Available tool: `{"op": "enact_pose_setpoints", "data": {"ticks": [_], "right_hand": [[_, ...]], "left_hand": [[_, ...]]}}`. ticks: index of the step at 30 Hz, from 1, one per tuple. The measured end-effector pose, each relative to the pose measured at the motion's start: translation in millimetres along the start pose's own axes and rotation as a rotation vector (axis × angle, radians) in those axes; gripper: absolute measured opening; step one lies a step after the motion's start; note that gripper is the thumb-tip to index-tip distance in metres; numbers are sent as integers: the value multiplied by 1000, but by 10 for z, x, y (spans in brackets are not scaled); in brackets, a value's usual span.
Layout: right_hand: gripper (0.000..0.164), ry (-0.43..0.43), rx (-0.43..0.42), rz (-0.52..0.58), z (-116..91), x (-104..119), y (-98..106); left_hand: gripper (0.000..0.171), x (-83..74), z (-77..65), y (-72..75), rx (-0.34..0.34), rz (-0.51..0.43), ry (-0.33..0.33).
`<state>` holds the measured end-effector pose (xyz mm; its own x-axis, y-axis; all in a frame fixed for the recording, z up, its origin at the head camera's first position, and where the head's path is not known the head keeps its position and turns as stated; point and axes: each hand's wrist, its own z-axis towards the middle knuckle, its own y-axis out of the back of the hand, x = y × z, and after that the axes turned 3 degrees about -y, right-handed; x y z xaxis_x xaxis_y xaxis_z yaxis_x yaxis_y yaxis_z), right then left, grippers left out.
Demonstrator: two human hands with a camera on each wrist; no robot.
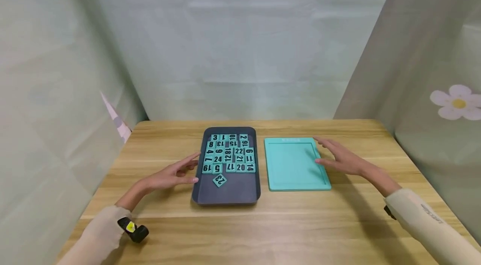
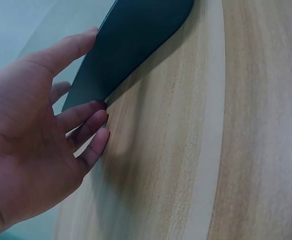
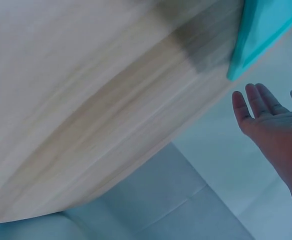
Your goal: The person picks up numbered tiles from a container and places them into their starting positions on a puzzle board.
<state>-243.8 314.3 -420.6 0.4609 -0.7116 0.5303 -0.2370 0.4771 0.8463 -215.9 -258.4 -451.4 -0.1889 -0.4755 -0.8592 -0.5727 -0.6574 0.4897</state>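
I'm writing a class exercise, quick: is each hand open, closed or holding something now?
Left hand: open, at the left side of the dark tray, holding nothing.
Right hand: open, at the right edge of the teal board, holding nothing.

Closed off at the back by a pale grey-green sheet (image 1: 244,48), creased crosswise with soft bright streaks. Flanked on the left by a similar pale covering (image 1: 45,89), marked low down with a pointed lilac patch (image 1: 120,126). Bounded on the right by a darker, greyer covering (image 1: 417,39), printed with a white flower (image 1: 459,103), yellow at its centre. Furnished with a counter (image 1: 300,227) in light wood grain, rounded at the far corners. Lit softly, with a faint sheen towards the near side.
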Motion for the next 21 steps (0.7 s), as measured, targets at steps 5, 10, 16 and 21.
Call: {"op": "enact_pose_setpoints", "data": {"ticks": [5, 10, 16, 21], "right_hand": [[75, 2, 29, 8, 168, 97, 11], [74, -18, 62, 19, 375, 242, 50], [72, 2, 100, 16, 646, 451, 3], [65, 22, 115, 46, 912, 605, -82]], "left_hand": [[84, 5, -29, 0, 7, 12, 3], [80, 27, 1, 15, 5, 23, -4], [79, 68, 28, 13, 1, 18, 1], [79, 74, 20, 16, -9, 16, 0]]}}
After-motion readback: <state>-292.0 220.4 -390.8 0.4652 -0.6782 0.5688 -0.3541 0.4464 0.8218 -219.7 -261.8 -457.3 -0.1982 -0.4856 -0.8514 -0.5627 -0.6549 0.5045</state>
